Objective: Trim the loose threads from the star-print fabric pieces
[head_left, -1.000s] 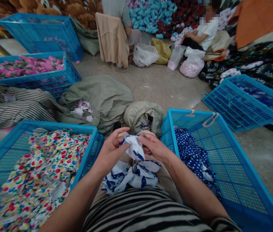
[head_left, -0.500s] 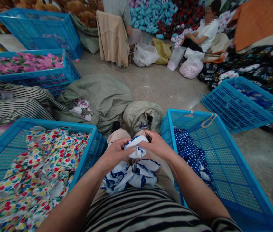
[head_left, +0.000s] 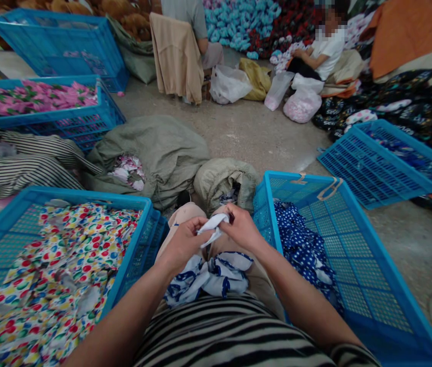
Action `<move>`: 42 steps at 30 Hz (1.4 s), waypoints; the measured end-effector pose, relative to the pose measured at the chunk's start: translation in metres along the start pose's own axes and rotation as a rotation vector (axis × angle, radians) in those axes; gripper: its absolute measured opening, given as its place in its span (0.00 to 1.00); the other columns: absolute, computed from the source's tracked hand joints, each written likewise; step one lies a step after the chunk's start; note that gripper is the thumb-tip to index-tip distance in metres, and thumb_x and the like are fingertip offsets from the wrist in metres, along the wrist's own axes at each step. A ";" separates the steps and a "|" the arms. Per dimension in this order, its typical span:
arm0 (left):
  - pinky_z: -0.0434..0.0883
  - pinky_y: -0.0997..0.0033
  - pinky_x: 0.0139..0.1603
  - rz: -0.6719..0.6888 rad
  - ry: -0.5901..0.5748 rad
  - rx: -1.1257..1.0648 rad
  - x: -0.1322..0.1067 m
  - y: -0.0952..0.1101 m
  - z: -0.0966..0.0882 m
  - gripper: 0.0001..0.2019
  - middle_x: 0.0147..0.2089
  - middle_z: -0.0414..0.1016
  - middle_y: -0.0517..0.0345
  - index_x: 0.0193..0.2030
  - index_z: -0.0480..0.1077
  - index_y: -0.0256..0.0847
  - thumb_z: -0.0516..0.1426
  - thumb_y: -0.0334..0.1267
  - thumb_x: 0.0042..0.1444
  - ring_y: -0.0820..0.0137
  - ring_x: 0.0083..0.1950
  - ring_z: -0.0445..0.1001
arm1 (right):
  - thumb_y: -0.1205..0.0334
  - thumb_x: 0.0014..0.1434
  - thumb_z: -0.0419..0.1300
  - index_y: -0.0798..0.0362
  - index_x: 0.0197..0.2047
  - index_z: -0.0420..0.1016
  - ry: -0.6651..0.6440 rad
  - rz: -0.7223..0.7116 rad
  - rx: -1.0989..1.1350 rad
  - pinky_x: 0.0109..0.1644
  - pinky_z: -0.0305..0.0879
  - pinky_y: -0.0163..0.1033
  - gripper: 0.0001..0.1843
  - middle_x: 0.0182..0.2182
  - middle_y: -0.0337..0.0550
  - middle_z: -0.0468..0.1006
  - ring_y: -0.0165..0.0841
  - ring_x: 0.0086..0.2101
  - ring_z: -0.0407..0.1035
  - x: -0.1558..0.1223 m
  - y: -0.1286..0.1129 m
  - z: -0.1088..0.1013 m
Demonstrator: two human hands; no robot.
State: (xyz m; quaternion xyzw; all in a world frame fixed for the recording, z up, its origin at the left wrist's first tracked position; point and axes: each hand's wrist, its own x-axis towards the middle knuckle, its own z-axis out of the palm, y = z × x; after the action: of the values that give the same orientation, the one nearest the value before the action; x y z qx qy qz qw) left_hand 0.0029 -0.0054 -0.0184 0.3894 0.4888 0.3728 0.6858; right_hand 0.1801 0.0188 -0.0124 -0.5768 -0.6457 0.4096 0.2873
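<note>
a: what's pinched up there between the fingers?
b: a twist of white cloth with navy trim (head_left: 213, 227), just above the lap in the lower middle of the frame. the left hand (head_left: 181, 243) and right hand (head_left: 242, 228) are close together, both closed on it. a small dark tip (head_left: 231, 218) pokes out at the right hand's fingers, too small to say what it is.
a: how would it handle?
b: i'd judge it light, thin and limp, so it will flop wherever it's let go. the navy-trimmed edge looks like the best place to pinch, between thumb and finger.
a: and below the hands?
b: a crumpled bundle of white and navy cloth (head_left: 208, 281) sits on the beige trousers (head_left: 187, 214), just above a striped top (head_left: 219, 331).
a: what's either side?
b: at lower left, a blue plastic crate (head_left: 86, 194) holds multicoloured spotted cloth (head_left: 48, 275). at lower right, another blue crate (head_left: 296, 175) holds navy polka-dot cloth (head_left: 303, 250).
a: further off?
b: two woven sacks (head_left: 151, 158) (head_left: 225, 181) lie on the concrete floor (head_left: 254, 137) ahead, and a co-worker in a white top (head_left: 328, 51) sits at upper right.
</note>
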 end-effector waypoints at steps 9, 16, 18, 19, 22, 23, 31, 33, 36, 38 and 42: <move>0.57 0.75 0.30 0.780 0.665 0.491 0.013 -0.008 -0.013 0.05 0.23 0.62 0.65 0.24 0.61 0.40 0.53 0.26 0.43 0.74 0.27 0.60 | 0.70 0.57 0.59 0.51 0.26 0.57 0.381 -0.531 -0.346 0.34 0.51 0.37 0.14 0.26 0.40 0.69 0.31 0.30 0.62 -0.015 0.008 0.025; 0.53 0.73 0.28 1.087 0.649 0.675 0.007 -0.006 -0.013 0.14 0.23 0.55 0.65 0.24 0.51 0.41 0.49 0.17 0.44 0.75 0.25 0.55 | 0.72 0.60 0.56 0.50 0.26 0.54 0.565 -0.632 -0.242 0.30 0.49 0.37 0.16 0.21 0.34 0.59 0.28 0.24 0.55 -0.023 0.009 0.029; 0.54 0.73 0.28 1.081 0.674 0.687 0.008 -0.006 -0.020 0.14 0.23 0.55 0.65 0.25 0.52 0.41 0.49 0.17 0.42 0.74 0.25 0.55 | 0.67 0.62 0.60 0.51 0.27 0.58 0.343 -0.679 -0.274 0.29 0.49 0.37 0.15 0.22 0.35 0.63 0.27 0.24 0.57 -0.028 0.007 0.032; 0.54 0.72 0.29 1.099 0.679 0.718 0.008 -0.006 -0.025 0.14 0.24 0.56 0.65 0.25 0.52 0.41 0.49 0.16 0.42 0.74 0.26 0.56 | 0.63 0.63 0.63 0.51 0.28 0.60 0.244 -0.683 -0.266 0.29 0.49 0.36 0.16 0.22 0.34 0.64 0.27 0.24 0.58 -0.030 0.006 0.031; 0.56 0.71 0.30 1.212 0.628 0.864 0.007 -0.003 -0.035 0.15 0.24 0.57 0.64 0.26 0.52 0.41 0.50 0.16 0.43 0.73 0.28 0.58 | 0.58 0.64 0.65 0.52 0.29 0.64 0.276 -0.583 -0.106 0.29 0.53 0.34 0.17 0.24 0.34 0.66 0.26 0.25 0.59 -0.028 -0.002 0.019; 0.57 0.71 0.31 1.255 0.596 0.905 0.006 -0.002 -0.036 0.15 0.24 0.58 0.64 0.26 0.53 0.41 0.50 0.16 0.44 0.72 0.28 0.59 | 0.58 0.65 0.64 0.53 0.31 0.68 0.328 -0.548 -0.058 0.30 0.55 0.34 0.14 0.26 0.36 0.68 0.27 0.27 0.61 -0.024 -0.005 0.012; 0.67 0.67 0.42 1.440 0.357 1.061 -0.003 0.010 -0.033 0.14 0.26 0.65 0.60 0.27 0.57 0.40 0.52 0.19 0.58 0.71 0.32 0.67 | 0.56 0.67 0.63 0.51 0.44 0.75 0.082 -0.533 -0.079 0.46 0.64 0.37 0.08 0.43 0.43 0.74 0.31 0.42 0.69 0.004 -0.030 -0.003; 0.68 0.67 0.42 1.458 0.325 1.092 -0.006 0.011 -0.035 0.13 0.27 0.66 0.59 0.27 0.58 0.40 0.52 0.20 0.59 0.71 0.32 0.67 | 0.55 0.65 0.65 0.52 0.42 0.73 0.068 -0.504 -0.059 0.43 0.62 0.36 0.10 0.40 0.41 0.73 0.29 0.37 0.67 0.005 -0.031 -0.001; 0.69 0.65 0.43 1.486 0.296 1.132 -0.008 0.013 -0.039 0.13 0.28 0.66 0.58 0.28 0.60 0.40 0.52 0.22 0.61 0.70 0.32 0.67 | 0.52 0.64 0.66 0.53 0.43 0.72 0.014 -0.420 -0.063 0.38 0.58 0.36 0.14 0.37 0.39 0.73 0.28 0.32 0.62 0.005 -0.033 -0.002; 0.70 0.64 0.43 1.497 0.290 1.154 -0.008 0.014 -0.041 0.13 0.28 0.66 0.58 0.27 0.60 0.39 0.51 0.23 0.62 0.70 0.32 0.66 | 0.49 0.67 0.62 0.54 0.41 0.73 -0.080 -0.370 -0.068 0.37 0.56 0.37 0.15 0.34 0.39 0.73 0.28 0.32 0.63 0.005 -0.033 -0.004; 0.70 0.63 0.44 1.533 0.276 1.186 -0.009 0.016 -0.040 0.13 0.28 0.67 0.57 0.28 0.60 0.39 0.52 0.22 0.62 0.69 0.34 0.67 | 0.46 0.71 0.55 0.55 0.32 0.74 -0.221 -0.333 -0.057 0.41 0.56 0.38 0.23 0.31 0.40 0.72 0.30 0.35 0.66 0.006 -0.034 -0.005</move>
State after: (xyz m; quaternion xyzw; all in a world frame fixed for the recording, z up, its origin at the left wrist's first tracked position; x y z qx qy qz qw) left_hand -0.0398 0.0002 -0.0095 0.8360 0.2875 0.4536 -0.1126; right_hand 0.1655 0.0256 0.0189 -0.4214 -0.7712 0.3986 0.2621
